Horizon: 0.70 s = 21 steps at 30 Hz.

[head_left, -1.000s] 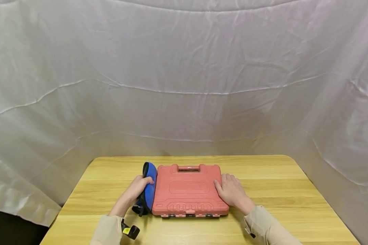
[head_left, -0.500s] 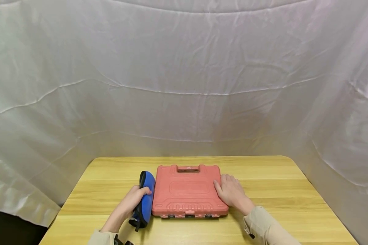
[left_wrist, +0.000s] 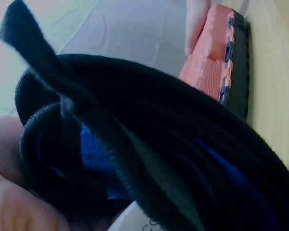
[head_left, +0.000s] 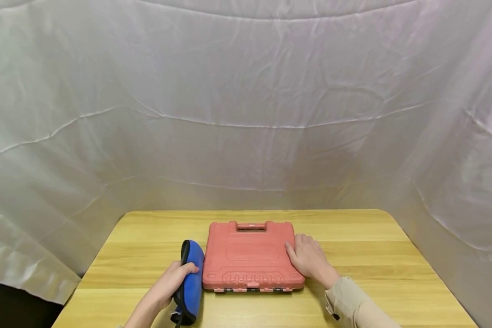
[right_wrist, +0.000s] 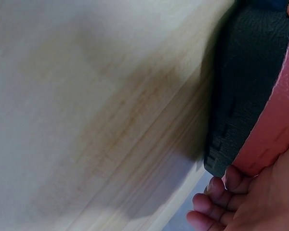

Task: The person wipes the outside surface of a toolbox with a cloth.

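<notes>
My left hand (head_left: 169, 283) grips a rolled blue fabric piece with black edging (head_left: 193, 283), thumb on its blue side. In the left wrist view the roll's dark layered end (left_wrist: 149, 96) fills most of the picture, with a loose black strap and part of a white label showing. To its right a red plastic carrying case (head_left: 252, 255) lies flat and closed, its handle at the far side and latches at the near side. My right hand (head_left: 309, 259) rests on the case's right edge, thumb on the lid. The right wrist view shows its relaxed fingers by the case's black lower half (right_wrist: 250, 82).
The wooden table (head_left: 365, 273) carries the case in its middle, and its wood shows on both sides. Pale fabric curtains (head_left: 246, 150) hang behind the table and along both sides. A dark gap (head_left: 16, 300) lies under the curtain at the lower left.
My left hand has drawn the blue fabric roll toward me and slightly left, along the case's left side. The right hand and the case have stayed nearly still.
</notes>
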Available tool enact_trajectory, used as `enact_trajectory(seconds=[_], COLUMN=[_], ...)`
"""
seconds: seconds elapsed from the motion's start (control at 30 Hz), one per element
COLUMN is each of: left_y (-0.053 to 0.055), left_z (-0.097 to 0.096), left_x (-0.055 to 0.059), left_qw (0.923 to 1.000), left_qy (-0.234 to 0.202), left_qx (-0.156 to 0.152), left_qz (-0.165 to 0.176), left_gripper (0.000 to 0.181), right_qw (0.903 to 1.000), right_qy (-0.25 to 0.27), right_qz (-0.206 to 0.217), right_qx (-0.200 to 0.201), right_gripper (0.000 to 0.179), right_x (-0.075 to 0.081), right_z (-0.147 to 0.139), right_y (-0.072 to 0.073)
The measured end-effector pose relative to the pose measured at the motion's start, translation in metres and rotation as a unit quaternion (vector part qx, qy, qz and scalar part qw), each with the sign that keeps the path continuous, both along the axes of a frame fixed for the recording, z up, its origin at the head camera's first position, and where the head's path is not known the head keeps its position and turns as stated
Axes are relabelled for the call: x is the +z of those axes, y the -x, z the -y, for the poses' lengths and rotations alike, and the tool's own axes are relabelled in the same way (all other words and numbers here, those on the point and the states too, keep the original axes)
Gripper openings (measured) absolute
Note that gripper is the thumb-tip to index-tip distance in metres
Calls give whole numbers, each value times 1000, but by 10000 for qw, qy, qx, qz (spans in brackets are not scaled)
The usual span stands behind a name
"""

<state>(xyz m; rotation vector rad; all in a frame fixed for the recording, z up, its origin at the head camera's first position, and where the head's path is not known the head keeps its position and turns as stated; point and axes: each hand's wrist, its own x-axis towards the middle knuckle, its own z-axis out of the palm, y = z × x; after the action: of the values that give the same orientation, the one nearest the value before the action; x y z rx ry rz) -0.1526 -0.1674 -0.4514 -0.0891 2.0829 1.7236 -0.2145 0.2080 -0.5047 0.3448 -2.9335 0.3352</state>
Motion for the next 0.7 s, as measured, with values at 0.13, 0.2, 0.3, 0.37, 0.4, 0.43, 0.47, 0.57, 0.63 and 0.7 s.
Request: enact_trajectory(seconds=[0.13,0.2,0.3,0.37,0.4,0.43,0.47,0.57,0.63,0.7], left_y=[-5,-6,-8,-9,-10,-10,-11,-12,-14,-15], left_z=[4,7,14,18,20,22,23,27,30,34], left_x=[2,1,2,2,3,4,6,12,17,23], left_qw=[9999,9996,9986,9976,9971,9967,9964,9952,9942,9933], left_qy=[-61,-150,-334,-474,-536,-580,-618,-656,-702,-822], left_qx=[69,95,95,59,46,52,68,251,342,289], left_qz=[132,237,410,508,537,560,583,681,739,754], left_gripper=[57,59,62,62,62,63,63,68,73,76], right_qw=[10000,10000,10000,10000,10000,10000,10000,10000,10000,10000], right_qy=[46,61,48,28,22,18,23,35,51,51], right_qz=[-42,-68,-41,-24,-24,-24,-36,-58,-49,-5], right_qx=[15,23,4,-9,-12,-17,-15,-7,-12,-31], right_gripper=[34,33,34,34,34,34,34,34,34,34], right_x=[0,0,0,-1,-2,-2,-2,-3,-3,-3], right_z=[0,0,0,-1,-1,-1,-1,-1,0,0], right_y=[0,0,0,1,2,2,2,2,3,3])
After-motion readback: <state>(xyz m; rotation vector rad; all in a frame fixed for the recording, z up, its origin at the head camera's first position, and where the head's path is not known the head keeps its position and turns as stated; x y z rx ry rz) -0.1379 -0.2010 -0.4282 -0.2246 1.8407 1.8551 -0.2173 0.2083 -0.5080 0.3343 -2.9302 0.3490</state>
